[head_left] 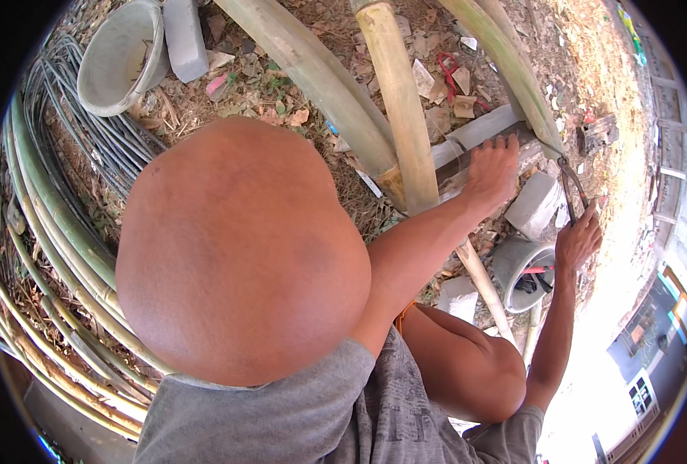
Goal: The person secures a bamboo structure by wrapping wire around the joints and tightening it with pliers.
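Observation:
My right hand (579,238) is closed round the handles of dark metal pincers (571,185). Their jaws meet a thin wire (551,147) at the lower end of a green bamboo pole (506,66). To the left of that pole, my left hand (492,166) has its fingers curled over a grey beam (479,130) lying crosswise under the bamboo; its palm side is hidden. Two more bamboo poles, one thick and green (312,73), one yellowish (398,93), come down to the left of this hand.
A grey block (534,204) and a bucket (506,267) holding a red-handled thing lie near my hands. Farther left are a grey basin (88,85), another block (185,46), coiled dark rods (73,100) and stacked bamboo (57,213). Leaves and broken tile pieces litter the ground.

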A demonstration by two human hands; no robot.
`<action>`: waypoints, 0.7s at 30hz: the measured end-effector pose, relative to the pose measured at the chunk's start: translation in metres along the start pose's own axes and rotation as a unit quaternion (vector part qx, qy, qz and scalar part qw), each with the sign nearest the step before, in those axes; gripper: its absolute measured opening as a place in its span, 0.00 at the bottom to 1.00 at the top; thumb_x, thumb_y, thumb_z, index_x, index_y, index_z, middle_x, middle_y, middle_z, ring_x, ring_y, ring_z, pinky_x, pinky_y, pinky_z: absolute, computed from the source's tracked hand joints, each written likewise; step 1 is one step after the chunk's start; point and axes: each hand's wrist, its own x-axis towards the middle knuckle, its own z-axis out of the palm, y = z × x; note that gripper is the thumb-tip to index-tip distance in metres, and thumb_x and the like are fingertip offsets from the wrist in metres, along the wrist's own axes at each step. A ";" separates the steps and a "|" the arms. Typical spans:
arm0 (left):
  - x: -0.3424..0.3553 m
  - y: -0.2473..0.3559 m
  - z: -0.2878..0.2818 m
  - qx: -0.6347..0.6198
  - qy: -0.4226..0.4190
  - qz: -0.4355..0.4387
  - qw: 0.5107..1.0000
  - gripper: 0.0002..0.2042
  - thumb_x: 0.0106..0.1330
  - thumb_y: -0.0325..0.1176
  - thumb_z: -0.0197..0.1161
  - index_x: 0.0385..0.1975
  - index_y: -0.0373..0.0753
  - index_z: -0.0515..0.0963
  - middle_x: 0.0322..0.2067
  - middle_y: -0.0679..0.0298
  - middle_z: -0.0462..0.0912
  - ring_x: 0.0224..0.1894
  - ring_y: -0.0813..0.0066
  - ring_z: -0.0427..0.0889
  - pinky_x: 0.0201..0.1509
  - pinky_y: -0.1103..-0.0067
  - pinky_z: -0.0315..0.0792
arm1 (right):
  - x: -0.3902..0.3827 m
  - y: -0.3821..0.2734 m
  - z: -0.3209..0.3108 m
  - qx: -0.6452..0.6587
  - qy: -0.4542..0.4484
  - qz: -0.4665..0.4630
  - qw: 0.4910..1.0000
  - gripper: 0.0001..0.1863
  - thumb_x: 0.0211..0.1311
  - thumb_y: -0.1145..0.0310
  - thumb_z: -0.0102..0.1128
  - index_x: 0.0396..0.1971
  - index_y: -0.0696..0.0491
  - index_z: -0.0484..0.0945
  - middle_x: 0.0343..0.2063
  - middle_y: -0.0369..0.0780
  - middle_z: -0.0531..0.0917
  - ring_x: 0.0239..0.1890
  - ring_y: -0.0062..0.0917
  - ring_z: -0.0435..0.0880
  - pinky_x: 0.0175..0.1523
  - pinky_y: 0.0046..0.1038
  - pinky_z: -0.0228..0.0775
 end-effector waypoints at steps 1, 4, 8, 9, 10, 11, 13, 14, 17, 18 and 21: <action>0.000 0.003 -0.002 -0.005 -0.011 -0.004 1.000 0.32 0.51 0.28 0.76 0.58 0.30 0.73 0.47 0.47 0.85 0.50 0.50 0.87 0.51 0.60 0.83 | -0.003 -0.001 0.000 -0.001 -0.027 0.020 0.999 0.39 0.67 0.70 0.65 0.77 0.50 0.62 0.50 0.43 0.81 0.50 0.41 0.81 0.54 0.48 0.69; -0.002 0.013 -0.003 -0.011 -0.023 0.002 1.000 0.35 0.50 0.29 0.77 0.60 0.30 0.72 0.48 0.48 0.85 0.51 0.50 0.86 0.53 0.61 0.83 | -0.008 0.014 0.002 0.002 -0.067 0.037 0.997 0.37 0.67 0.61 0.69 0.74 0.49 0.66 0.45 0.39 0.80 0.48 0.39 0.81 0.49 0.46 0.70; 0.002 0.007 -0.005 -0.032 -0.048 0.000 0.998 0.37 0.51 0.32 0.77 0.63 0.30 0.70 0.51 0.46 0.84 0.52 0.47 0.86 0.55 0.61 0.83 | 0.004 0.023 0.015 0.030 -0.077 0.015 0.996 0.24 0.70 0.59 0.65 0.62 0.52 0.75 0.43 0.42 0.81 0.46 0.39 0.81 0.49 0.46 0.70; 0.003 0.007 -0.008 -0.030 -0.054 0.003 0.998 0.37 0.52 0.32 0.76 0.64 0.30 0.70 0.52 0.45 0.84 0.53 0.45 0.86 0.55 0.60 0.83 | 0.008 0.025 0.015 0.060 -0.082 0.014 0.995 0.21 0.70 0.62 0.63 0.59 0.52 0.75 0.42 0.43 0.81 0.45 0.40 0.81 0.49 0.46 0.70; 0.004 0.011 -0.008 -0.030 -0.061 0.025 0.997 0.37 0.52 0.32 0.76 0.64 0.30 0.70 0.52 0.45 0.84 0.53 0.45 0.86 0.55 0.60 0.83 | 0.012 0.029 0.009 0.077 -0.101 0.009 0.992 0.21 0.68 0.66 0.62 0.59 0.53 0.75 0.42 0.44 0.81 0.46 0.41 0.81 0.50 0.46 0.70; 0.005 0.014 -0.009 -0.021 -0.063 0.013 0.998 0.37 0.53 0.33 0.76 0.64 0.31 0.70 0.53 0.43 0.84 0.52 0.44 0.86 0.54 0.58 0.83 | 0.015 0.034 0.003 0.121 -0.114 0.011 0.986 0.21 0.66 0.68 0.64 0.58 0.54 0.74 0.42 0.45 0.81 0.46 0.43 0.82 0.51 0.47 0.71; 0.008 0.019 -0.009 -0.009 -0.069 0.013 0.997 0.37 0.54 0.33 0.75 0.65 0.31 0.69 0.53 0.42 0.84 0.52 0.42 0.86 0.54 0.57 0.82 | 0.026 0.046 -0.014 0.164 -0.123 0.026 0.978 0.23 0.63 0.70 0.65 0.57 0.55 0.74 0.41 0.46 0.81 0.47 0.45 0.83 0.51 0.48 0.72; 0.009 0.021 -0.009 0.000 -0.076 0.003 0.997 0.37 0.53 0.34 0.75 0.65 0.32 0.69 0.52 0.41 0.84 0.51 0.41 0.87 0.54 0.56 0.82 | 0.032 0.051 -0.023 0.203 -0.177 0.016 0.963 0.24 0.61 0.71 0.67 0.56 0.55 0.73 0.41 0.48 0.81 0.47 0.48 0.83 0.52 0.48 0.73; 0.009 0.025 -0.006 0.002 -0.084 0.001 0.996 0.38 0.54 0.36 0.74 0.67 0.33 0.69 0.52 0.41 0.85 0.49 0.39 0.87 0.54 0.55 0.81 | 0.039 0.069 -0.020 0.253 -0.245 0.004 0.936 0.26 0.57 0.72 0.70 0.55 0.57 0.72 0.42 0.50 0.82 0.47 0.52 0.84 0.54 0.49 0.75; 0.010 0.026 -0.005 -0.003 -0.079 -0.001 0.997 0.39 0.54 0.37 0.73 0.67 0.33 0.68 0.52 0.41 0.85 0.49 0.38 0.87 0.55 0.54 0.81 | 0.039 0.074 -0.020 0.267 -0.259 -0.007 0.928 0.26 0.55 0.72 0.71 0.54 0.57 0.72 0.42 0.51 0.82 0.47 0.54 0.84 0.55 0.49 0.75; 0.013 0.027 -0.008 0.014 -0.097 -0.017 0.995 0.39 0.55 0.37 0.72 0.69 0.33 0.68 0.53 0.40 0.84 0.51 0.37 0.86 0.57 0.54 0.80 | 0.033 0.052 -0.021 0.167 -0.163 -0.007 0.972 0.26 0.64 0.70 0.66 0.62 0.55 0.73 0.43 0.45 0.83 0.51 0.43 0.82 0.52 0.45 0.73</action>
